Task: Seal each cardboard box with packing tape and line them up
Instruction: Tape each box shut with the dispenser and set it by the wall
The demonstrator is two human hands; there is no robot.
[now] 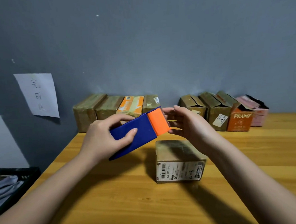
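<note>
My left hand [100,140] grips a blue tape dispenser [139,129] with an orange cutter end [158,122], holding it tilted above the table. My right hand [191,126] is at the cutter end, thumb under the orange edge and fingers raised. It seems to pinch a short stretch of clear packing tape [175,125] drawn from the dispenser. Below both hands a small brown cardboard box [177,151] with a barcode label stands closed on the wooden table [114,200]. Neither hand touches it.
Several closed boxes [108,107] stand in a row against the grey wall at the back left. Several boxes with open flaps [216,107], one orange and one pink, stand at the back right. A paper sign [38,94] hangs on the wall. A black crate [13,182] sits off the table's left edge.
</note>
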